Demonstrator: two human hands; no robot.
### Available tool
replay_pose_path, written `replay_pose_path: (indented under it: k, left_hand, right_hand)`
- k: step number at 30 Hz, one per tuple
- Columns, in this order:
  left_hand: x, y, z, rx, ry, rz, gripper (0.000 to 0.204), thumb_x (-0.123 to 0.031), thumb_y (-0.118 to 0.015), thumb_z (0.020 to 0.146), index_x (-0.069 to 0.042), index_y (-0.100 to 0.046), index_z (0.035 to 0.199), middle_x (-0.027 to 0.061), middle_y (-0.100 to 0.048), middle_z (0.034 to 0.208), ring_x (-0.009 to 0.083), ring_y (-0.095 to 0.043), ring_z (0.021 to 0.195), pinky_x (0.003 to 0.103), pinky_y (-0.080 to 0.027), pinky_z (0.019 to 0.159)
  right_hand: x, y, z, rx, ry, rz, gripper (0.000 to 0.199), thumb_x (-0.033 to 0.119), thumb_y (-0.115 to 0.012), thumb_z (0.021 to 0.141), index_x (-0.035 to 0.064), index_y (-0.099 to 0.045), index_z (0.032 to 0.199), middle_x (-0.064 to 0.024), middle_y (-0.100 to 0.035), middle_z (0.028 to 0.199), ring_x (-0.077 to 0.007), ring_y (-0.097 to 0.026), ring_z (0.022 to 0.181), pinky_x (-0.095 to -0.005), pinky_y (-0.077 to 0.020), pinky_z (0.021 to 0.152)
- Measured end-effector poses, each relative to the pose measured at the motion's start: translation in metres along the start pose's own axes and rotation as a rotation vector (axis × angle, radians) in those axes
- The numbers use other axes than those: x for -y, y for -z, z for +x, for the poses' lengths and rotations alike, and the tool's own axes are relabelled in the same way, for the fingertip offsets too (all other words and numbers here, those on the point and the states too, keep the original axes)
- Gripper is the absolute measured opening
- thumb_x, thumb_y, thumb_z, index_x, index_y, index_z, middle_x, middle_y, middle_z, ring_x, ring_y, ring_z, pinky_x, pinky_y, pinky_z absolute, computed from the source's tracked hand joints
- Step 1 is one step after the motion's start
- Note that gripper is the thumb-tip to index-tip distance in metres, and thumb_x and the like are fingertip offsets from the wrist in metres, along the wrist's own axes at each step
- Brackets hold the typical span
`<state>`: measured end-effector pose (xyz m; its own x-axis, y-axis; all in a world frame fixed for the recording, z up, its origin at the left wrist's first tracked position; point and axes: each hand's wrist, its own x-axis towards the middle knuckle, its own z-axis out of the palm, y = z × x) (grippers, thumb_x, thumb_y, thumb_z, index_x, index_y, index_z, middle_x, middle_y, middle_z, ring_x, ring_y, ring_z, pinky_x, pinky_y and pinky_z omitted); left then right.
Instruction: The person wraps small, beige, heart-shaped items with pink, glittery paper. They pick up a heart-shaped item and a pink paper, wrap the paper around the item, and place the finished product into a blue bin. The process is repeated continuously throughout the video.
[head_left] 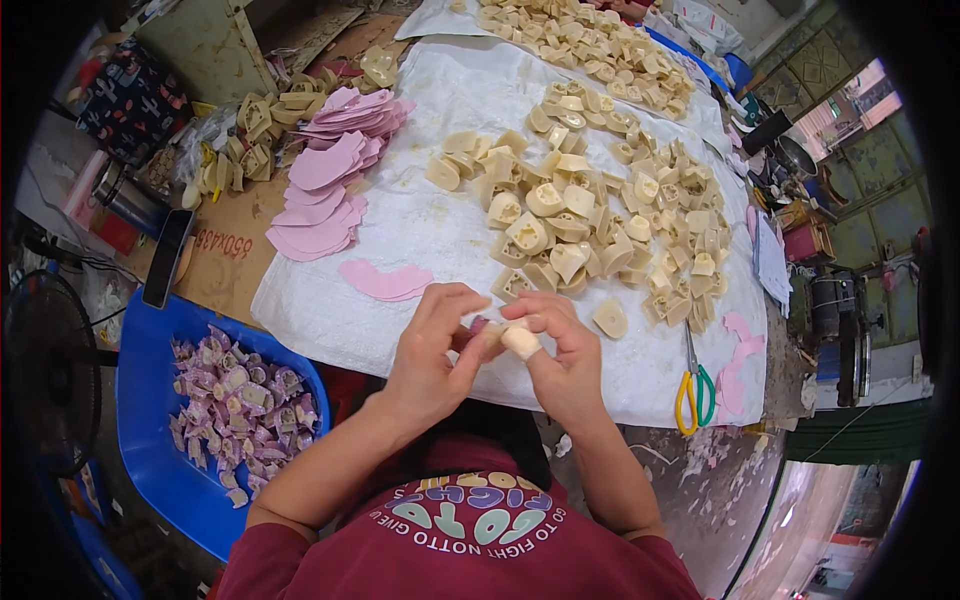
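Note:
My left hand [432, 350] and my right hand [560, 350] meet over the near edge of a white cloth [420, 230]. Together they pinch a small cream-coloured block [520, 341] with a bit of pink material showing against it between the fingers. Just beyond my hands lies a loose pink cut-out piece [385, 281]. A wide spread of cream blocks [600, 215] covers the cloth ahead and to the right. A single cream block [611, 318] lies close to my right hand.
A stack of pink cut-outs [330, 185] lies at the cloth's left edge. A blue tub [160, 440] with pink-covered pieces stands at lower left. Yellow-and-green scissors [693, 390] lie at right. A phone [167, 258], a metal cup [125, 195] and a fan [45, 370] are on the left.

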<state>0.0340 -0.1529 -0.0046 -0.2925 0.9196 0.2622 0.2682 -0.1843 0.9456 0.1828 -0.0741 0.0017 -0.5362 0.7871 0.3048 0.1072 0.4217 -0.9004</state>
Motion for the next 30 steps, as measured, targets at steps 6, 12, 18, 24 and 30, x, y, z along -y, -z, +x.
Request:
replay_pose_path:
  k: [6, 12, 18, 24, 30]
  left_hand:
    - [0.001, -0.001, 0.001, 0.148, 0.755, -1.411, 0.044, -0.025, -0.046, 0.098, -0.004, -0.04, 0.136, 0.0145, -0.059, 0.115, 0.0252, -0.066, 0.094, 0.039, -0.057, 0.078]
    - [-0.012, 0.001, -0.003, 0.011, 0.602, -1.243, 0.051, -0.03, -0.04, 0.098, -0.009, -0.032, 0.144, 0.0083, -0.056, 0.117, 0.0217, -0.06, 0.101, 0.039, -0.054, 0.079]
    - [-0.028, -0.009, 0.004, -0.159, 0.599, -1.082, 0.054, -0.029, -0.039, 0.098, -0.012, -0.027, 0.148, 0.006, -0.057, 0.11, 0.0155, -0.059, 0.094, 0.032, -0.052, 0.071]
    - [-0.015, -0.014, 0.001, -0.083, 0.445, -0.86, 0.053, -0.031, -0.041, 0.1, -0.01, -0.03, 0.147, 0.0041, -0.057, 0.098, 0.0091, -0.055, 0.072, 0.022, -0.044, 0.054]
    - [-0.016, -0.014, 0.004, -0.142, 0.497, -0.891, 0.051, -0.028, -0.044, 0.099, -0.009, -0.032, 0.145, 0.0036, -0.057, 0.094, 0.0058, -0.051, 0.064, 0.02, -0.04, 0.047]
  right_hand:
    - [0.006, -0.01, -0.003, -0.184, 0.355, -0.413, 0.011, 0.002, -0.065, 0.078, 0.0001, -0.063, 0.089, -0.0135, -0.062, 0.115, -0.032, -0.055, 0.11, -0.04, -0.0434, 0.093]
    - [0.004, -0.026, -0.011, -0.094, -0.227, 0.546, 0.038, 0.005, -0.059, 0.089, 0.0037, -0.056, 0.127, -0.0167, -0.055, 0.129, -0.0168, -0.056, 0.099, -0.0278, -0.0468, 0.08]
    - [-0.004, -0.043, -0.016, 0.022, -0.186, 0.663, 0.041, 0.002, -0.049, 0.093, 0.0055, -0.051, 0.133, -0.0156, -0.044, 0.143, -0.0049, -0.055, 0.073, -0.0179, -0.0438, 0.055]
    - [0.009, -0.037, -0.005, 0.077, -0.401, 0.757, 0.035, 0.002, -0.05, 0.092, 0.0008, -0.056, 0.126, -0.0098, -0.042, 0.146, -0.0046, -0.058, 0.073, -0.0182, -0.0473, 0.054]
    - [0.001, -0.024, 0.001, 0.259, -0.449, 0.728, 0.039, 0.003, -0.051, 0.092, 0.0014, -0.051, 0.13, -0.012, -0.038, 0.147, -0.0096, -0.061, 0.087, -0.0195, -0.0506, 0.059]
